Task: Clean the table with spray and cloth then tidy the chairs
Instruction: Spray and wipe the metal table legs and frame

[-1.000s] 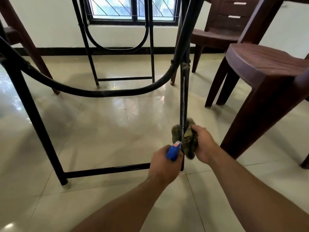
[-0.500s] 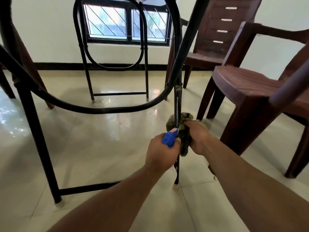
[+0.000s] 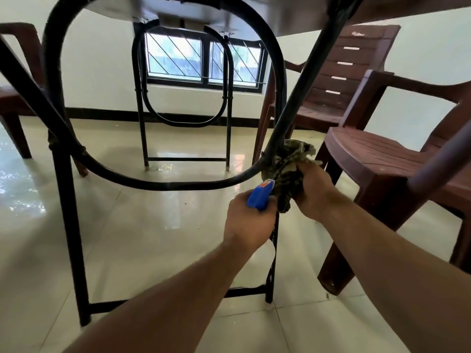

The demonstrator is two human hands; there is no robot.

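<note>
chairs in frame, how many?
3. The left chair is cut off at the left edge, the back chair stands at the far right, and the near chair is in front of it. More may be hidden off frame.

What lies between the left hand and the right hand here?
Head view: the black table leg stands between them, wrapped by the cloth that the right hand grips; the blue spray bottle in the left hand sits beside the cloth.

R hand gripping cloth on table leg, L hand w/ spray (blue)
</note>
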